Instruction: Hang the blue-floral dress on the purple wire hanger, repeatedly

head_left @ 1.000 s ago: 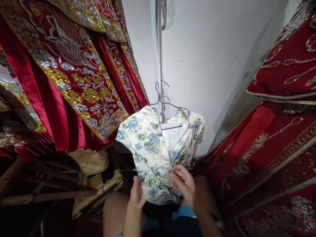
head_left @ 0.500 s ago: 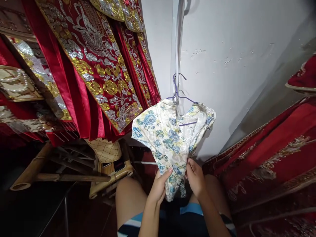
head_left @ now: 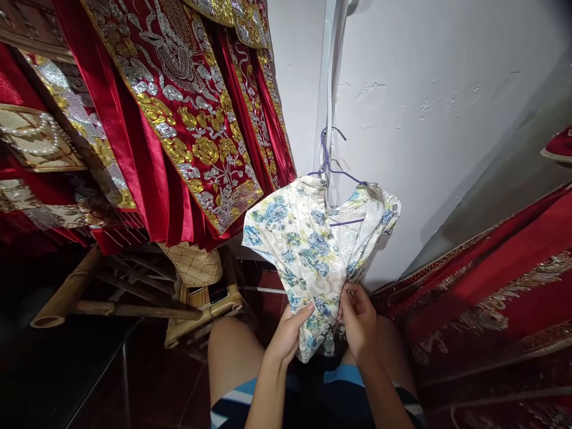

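A white blouse (head_left: pixel 308 238) with blue and yellow flowers hangs in front of me on a purple hanger (head_left: pixel 328 164). The hanger's hook is at a pale pole (head_left: pixel 331 65) by the wall. My left hand (head_left: pixel 288 333) grips the lower left part of the blouse, thumb on the front and fingers hidden behind the cloth. On the other side my right hand (head_left: pixel 357 316) pinches the blouse's right edge near the waist. Below the hands the hem is gathered and narrow.
Red garments with gold and silver sequins (head_left: pixel 205 119) hang at the left. Beneath them stands a bamboo chair (head_left: pixel 201 313) with a dark phone-like object on it. More red embroidered cloth (head_left: pixel 504 286) fills the right side. The white wall (head_left: pixel 415 119) is behind the blouse.
The view has shifted slightly, so the blouse and pole sit a little farther right. Both hands keep their hold on the blouse, with the right fingers slightly rearranged.
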A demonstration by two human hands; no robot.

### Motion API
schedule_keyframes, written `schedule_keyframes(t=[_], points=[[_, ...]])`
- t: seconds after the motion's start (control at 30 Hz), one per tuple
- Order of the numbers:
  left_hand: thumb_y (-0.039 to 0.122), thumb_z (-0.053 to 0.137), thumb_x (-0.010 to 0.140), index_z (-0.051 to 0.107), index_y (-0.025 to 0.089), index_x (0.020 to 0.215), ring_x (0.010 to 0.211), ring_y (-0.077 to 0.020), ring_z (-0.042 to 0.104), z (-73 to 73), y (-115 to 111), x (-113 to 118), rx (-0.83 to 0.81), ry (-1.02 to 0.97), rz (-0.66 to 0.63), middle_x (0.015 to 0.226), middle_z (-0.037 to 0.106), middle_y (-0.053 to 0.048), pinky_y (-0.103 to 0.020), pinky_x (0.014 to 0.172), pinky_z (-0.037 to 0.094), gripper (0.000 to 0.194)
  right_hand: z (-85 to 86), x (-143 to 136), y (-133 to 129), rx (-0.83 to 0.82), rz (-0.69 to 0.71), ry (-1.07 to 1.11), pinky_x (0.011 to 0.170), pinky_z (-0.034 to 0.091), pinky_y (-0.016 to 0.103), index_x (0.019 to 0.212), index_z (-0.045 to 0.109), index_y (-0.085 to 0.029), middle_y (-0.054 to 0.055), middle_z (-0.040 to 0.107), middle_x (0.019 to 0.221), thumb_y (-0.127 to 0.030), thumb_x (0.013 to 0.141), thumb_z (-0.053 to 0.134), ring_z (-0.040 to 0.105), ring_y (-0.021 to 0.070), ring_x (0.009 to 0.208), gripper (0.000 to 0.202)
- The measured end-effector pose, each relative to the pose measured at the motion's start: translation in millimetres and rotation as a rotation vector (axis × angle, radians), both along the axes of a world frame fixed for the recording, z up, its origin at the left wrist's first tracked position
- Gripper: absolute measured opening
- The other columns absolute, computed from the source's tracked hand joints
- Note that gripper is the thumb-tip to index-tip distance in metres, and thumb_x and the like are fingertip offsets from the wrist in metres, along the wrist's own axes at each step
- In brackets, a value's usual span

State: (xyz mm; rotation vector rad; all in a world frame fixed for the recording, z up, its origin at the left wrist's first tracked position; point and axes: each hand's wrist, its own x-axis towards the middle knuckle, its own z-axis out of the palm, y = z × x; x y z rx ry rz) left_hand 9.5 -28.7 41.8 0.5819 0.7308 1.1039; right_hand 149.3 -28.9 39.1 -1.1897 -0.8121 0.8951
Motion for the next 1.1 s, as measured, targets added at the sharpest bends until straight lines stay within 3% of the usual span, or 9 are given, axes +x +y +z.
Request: schedule_keyframes(t=[0.2, 0.4, 0.57, 0.67, 0.73, 0.83, 0.9, 0.97, 1.1], points=[[0.04, 0.091, 0.066, 0.065, 0.015, 0.133, 0.12, -0.0365, 0.065, -1.6, 1.5, -1.0, 0.004, 0.021, 0.015, 0.123, 0.072, -0.015, -0.048, 0.111, 0.044, 0.076, -1.9, 5.7, 1.3, 0.012, 0.093, -0.045, 0.045, 0.038, 0.027, 0.078, 0.055, -0.024, -0.005, 0.046, 0.049, -0.065, 0.086, 0.062, 0.045, 0.014, 0.045, 0.042], [0.042, 0.092, 0.063, 0.065, 0.017, 0.133, 0.124, -0.0366, 0.063, 5.1, 0.7, -3.5, -0.037, 0.067, 0.041, 0.124, 0.072, -0.015, -0.047, 0.112, 0.044, 0.079, -10.5, 8.3, -0.6, 0.031, 0.173, -0.149, 0.05, 0.039, 0.027, 0.072, 0.051, -0.024, -0.004, 0.046, 0.053, -0.06, 0.095, 0.054, 0.045, 0.0135, 0.049, 0.043], [0.039, 0.092, 0.062, 0.07, 0.015, 0.12, 0.115, -0.0337, 0.067, 2.6, 4.1, -5.2, -0.072, 0.069, 0.095, 0.116, 0.074, -0.014, -0.043, 0.106, 0.048, 0.067, -12.1, 15.1, -0.6, 0.037, 0.179, -0.167, 0.052, 0.036, 0.027, 0.069, 0.053, -0.023, -0.004, 0.043, 0.052, -0.056, 0.096, 0.053, 0.042, 0.0134, 0.05, 0.042], [0.038, 0.092, 0.061, 0.072, 0.014, 0.102, 0.1, -0.0291, 0.071, -6.9, 12.6, -9.7, -0.03, 0.101, 0.284, 0.099, 0.076, -0.011, -0.038, 0.095, 0.052, 0.052, -11.0, 21.6, -1.9, 0.043, 0.154, -0.258, 0.053, 0.034, 0.028, 0.067, 0.054, -0.022, -0.003, 0.043, 0.053, -0.053, 0.094, 0.057, 0.042, 0.0135, 0.052, 0.041], [0.036, 0.09, 0.061, 0.068, 0.016, 0.09, 0.092, -0.0239, 0.071, -12.7, 17.7, -12.5, 0.079, 0.163, 0.541, 0.089, 0.074, -0.006, -0.032, 0.088, 0.053, 0.042, -9.1, 22.8, -4.2, 0.05, 0.169, -0.298, 0.054, 0.033, 0.028, 0.066, 0.054, -0.021, -0.003, 0.043, 0.053, -0.052, 0.092, 0.06, 0.042, 0.0135, 0.053, 0.041], [0.031, 0.085, 0.071, 0.066, 0.02, 0.095, 0.104, -0.0216, 0.065, -16.1, 18.7, -13.0, 0.333, 0.346, 0.939, 0.104, 0.07, -0.005, -0.03, 0.094, 0.049, 0.032, -4.8, 17.4, -8.6, 0.03, 0.23, -0.247, 0.052, 0.031, 0.027, 0.068, 0.054, -0.021, -0.004, 0.042, 0.054, -0.052, 0.092, 0.06, 0.041, 0.0125, 0.052, 0.04], [0.027, 0.081, 0.077, 0.066, 0.022, 0.102, 0.108, -0.0218, 0.061, -15.0, 14.6, -9.5, 0.499, 0.487, 1.046, 0.111, 0.065, -0.005, -0.031, 0.098, 0.046, 0.03, -1.3, 11.2, -11.0, 0.015, 0.278, -0.18, 0.051, 0.031, 0.026, 0.069, 0.055, -0.021, -0.004, 0.043, 0.055, -0.052, 0.092, 0.061, 0.042, 0.0118, 0.051, 0.039], [0.026, 0.078, 0.08, 0.067, 0.022, 0.1, 0.098, -0.0213, 0.061, -13.3, 9.1, -2.5, 0.613, 0.593, 0.905, 0.101, 0.063, -0.006, -0.03, 0.092, 0.047, 0.023, 2.0, 6.0, -12.6, 0.013, 0.318, -0.139, 0.051, 0.032, 0.025, 0.07, 0.056, -0.02, -0.004, 0.045, 0.056, -0.051, 0.091, 0.063, 0.043, 0.0114, 0.051, 0.038], [0.024, 0.071, 0.085, 0.07, 0.02, 0.102, 0.093, -0.0222, 0.062, -12.8, 3.1, 15.4, 0.699, 0.68, 0.35, 0.097, 0.066, -0.007, -0.03, 0.087, 0.047, 0.018, 7.0, 2.9, -14.8, 0.027, 0.363, -0.109, 0.051, 0.033, 0.025, 0.076, 0.06, -0.019, -0.003, 0.051, 0.057, -0.05, 0.091, 0.064, 0.046, 0.0115, 0.052, 0.035]])
